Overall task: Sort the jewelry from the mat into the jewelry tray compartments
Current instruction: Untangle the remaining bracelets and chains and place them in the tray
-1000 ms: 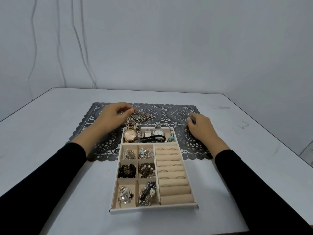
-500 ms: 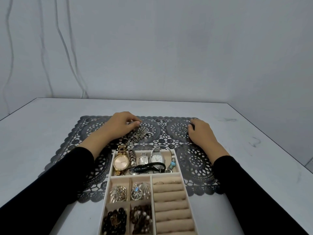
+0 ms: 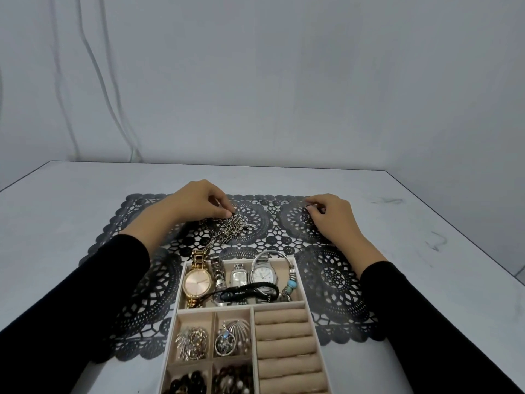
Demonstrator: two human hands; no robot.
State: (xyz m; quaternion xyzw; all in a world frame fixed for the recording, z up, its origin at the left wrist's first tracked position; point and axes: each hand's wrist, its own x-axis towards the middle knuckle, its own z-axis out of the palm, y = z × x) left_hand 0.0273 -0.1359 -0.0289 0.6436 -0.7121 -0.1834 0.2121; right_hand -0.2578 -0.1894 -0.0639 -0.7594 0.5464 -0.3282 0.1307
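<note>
- Black mat [image 3: 326,282] of openwork lace rounds, scalloped at the edge, flat on a pale, smooth table [image 3: 85,194].
- Beige, soft-lined tray [image 3: 241,306] at the near side, far end over the mat; padded ring rolls [image 3: 284,331] down the right side, small square compartments on the left.
- Far compartment full: round gold watch [image 3: 198,282], two silver watches [image 3: 238,277], black braided cord [image 3: 247,292], bracelet with a turquoise bead [image 3: 291,284].
- Left hand [image 3: 199,203] curled, thumb and fingertips pinching a heap of silver link chain [image 3: 230,226] on the mat, just beyond the tray.
- Right hand [image 3: 332,217] curled, fingertips down on the mat at a small dark piece [image 3: 308,206]; gripped or merely touched, cannot tell.
- Silver brooches [image 3: 231,335] and dark beads [image 3: 184,385] in the small compartments.
- Black sleeves [image 3: 85,294] down to both wrists; thin cables [image 3: 93,66] down the grey wall behind.
</note>
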